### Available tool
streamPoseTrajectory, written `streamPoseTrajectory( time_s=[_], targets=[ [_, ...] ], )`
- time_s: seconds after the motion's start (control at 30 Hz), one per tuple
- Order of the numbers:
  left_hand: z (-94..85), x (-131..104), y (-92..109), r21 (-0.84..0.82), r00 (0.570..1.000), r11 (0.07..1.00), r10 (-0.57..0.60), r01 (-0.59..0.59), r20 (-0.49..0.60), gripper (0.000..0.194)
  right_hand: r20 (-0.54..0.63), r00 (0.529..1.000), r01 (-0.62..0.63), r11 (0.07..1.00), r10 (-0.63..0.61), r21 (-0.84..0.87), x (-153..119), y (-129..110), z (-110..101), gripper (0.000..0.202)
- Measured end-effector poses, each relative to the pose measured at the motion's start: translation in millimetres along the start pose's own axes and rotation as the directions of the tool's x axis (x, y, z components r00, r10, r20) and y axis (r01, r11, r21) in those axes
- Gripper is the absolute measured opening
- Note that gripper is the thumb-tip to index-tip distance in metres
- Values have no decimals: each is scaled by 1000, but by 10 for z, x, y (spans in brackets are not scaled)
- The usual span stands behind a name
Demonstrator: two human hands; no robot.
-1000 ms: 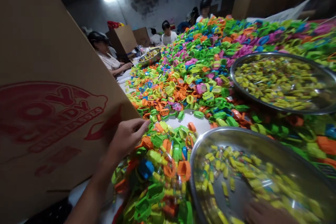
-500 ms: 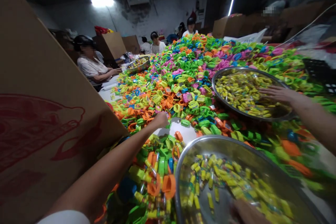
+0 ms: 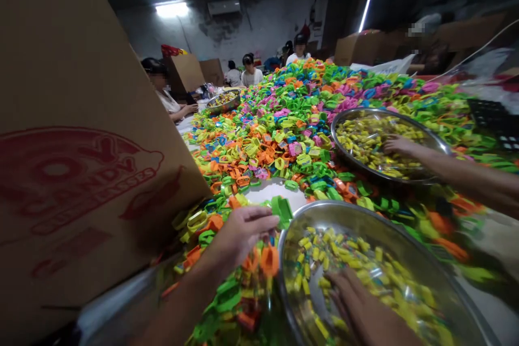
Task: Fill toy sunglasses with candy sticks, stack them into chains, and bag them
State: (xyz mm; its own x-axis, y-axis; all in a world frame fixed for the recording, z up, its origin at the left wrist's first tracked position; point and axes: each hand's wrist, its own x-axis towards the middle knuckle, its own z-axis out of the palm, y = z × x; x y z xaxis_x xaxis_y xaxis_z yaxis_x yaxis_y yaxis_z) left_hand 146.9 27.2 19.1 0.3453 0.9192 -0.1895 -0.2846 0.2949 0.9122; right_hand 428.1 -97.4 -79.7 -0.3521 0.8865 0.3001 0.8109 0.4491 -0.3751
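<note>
Left hand [image 3: 242, 231] — fingers pinching one green toy [image 3: 283, 212] | right hand [image 3: 357, 298] — inside nearest of three metal bowls [image 3: 424, 257], fingers' hold unclear

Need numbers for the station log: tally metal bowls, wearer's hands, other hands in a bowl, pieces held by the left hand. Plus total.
Metal bowls (near, right, far): 3
Wearer's hands (left hand, right hand): 2
Co-worker's hand in the right bowl: 1
Green piece in left hand: 1
Total: 7
</note>
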Motion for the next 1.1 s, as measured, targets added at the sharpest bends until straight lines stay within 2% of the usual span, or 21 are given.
streamPoseTrajectory(
  time_s=[0.13, 0.27, 0.37, 0.47, 0.53, 0.6, 0.67, 0.7, 0.73, 0.77, 0.8, 0.83, 0.87, 0.9, 0.97, 1.03, 1.1],
  targets=[
    [187, -757, -223, -305, 987, 952, -16, -34, -158, 39, -142, 989, 42, 999, -42, 0, 251, -381, -120, 22],
    [256, -1298, -492, -438, 967, 893, -16, -100, -253, 35, -196, 972, 159, 978, -132, 133, 331, -829, -311, 20],
    [264, -1599, -700, -473, 929, 863, -12, -177, -370, 29, -95, 987, 153, 945, -130, 289, 261, -1102, -328, 17],
    [256, -1827, -897, -549, 906, 811, -59, -201, -419, 32, -19, 980, 191, 901, -199, 389, 229, -1266, -232, 19],
    [244, -1944, -1003, -611, 904, 764, -87, -208, -418, 34, 31, 947, 278, 866, -320, 416, 277, -1334, -146, 25],
    [219, -2054, -1080, -634, 903, 741, -89, -223, -421, 36, 118, 893, 333, 815, -434, 474, 356, -1394, -82, 19],
    [171, -2185, -1128, -528, 882, 810, -31, -253, -469, 39, 219, 852, 293, 779, -476, 554, 420, -1462, -63, 12],
    [137, -2264, -1143, -398, 855, 875, 36, -277, -517, 40, 258, 847, 247, 775, -464, 582, 438, -1498, -69, 14],
    [97, -2351, -1151, -211, 807, 928, 136, -306, -574, 36, 297, 849, 194, 780, -438, 595, 444, -1535, -83, 19],
    [52, -2442, -1152, 13, 737, 944, 266, -329, -621, 29, 332, 851, 141, 786, -407, 601, 442, -1571, -102, 25],
    [4, -2533, -1144, 242, 659, 911, 410, -335, -631, 16, 363, 852, 92, 790, -377, 606, 435, -1604, -122, 29],
    [-47, -2616, -1130, 438, 599, 840, 538, -321, -593, 5, 387, 850, 51, 788, -356, 613, 425, -1634, -140, 32],
    [-96, -2688, -1108, 586, 572, 750, 637, -306, -517, 18, 405, 846, 20, 780, -346, 625, 414, -1658, -155, 35],
    [-142, -2743, -1082, 689, 579, 659, 701, -301, -417, 30, 419, 840, -3, 769, -345, 639, 404, -1678, -165, 35],
    [-218, -2805, -1028, 782, 650, 525, 730, -335, -211, 38, 436, 827, -31, 747, -354, 664, 387, -1704, -174, 36],
    [-262, -2818, -986, 797, 691, 461, 719, -392, -76, 34, 454, 815, -53, 735, -359, 676, 368, -1718, -174, 36],
    [-274, -2814, -963, 800, 695, 427, 719, -420, -19, 31, 475, 801, -67, 733, -365, 677, 344, -1726, -175, 39]
  ],
)
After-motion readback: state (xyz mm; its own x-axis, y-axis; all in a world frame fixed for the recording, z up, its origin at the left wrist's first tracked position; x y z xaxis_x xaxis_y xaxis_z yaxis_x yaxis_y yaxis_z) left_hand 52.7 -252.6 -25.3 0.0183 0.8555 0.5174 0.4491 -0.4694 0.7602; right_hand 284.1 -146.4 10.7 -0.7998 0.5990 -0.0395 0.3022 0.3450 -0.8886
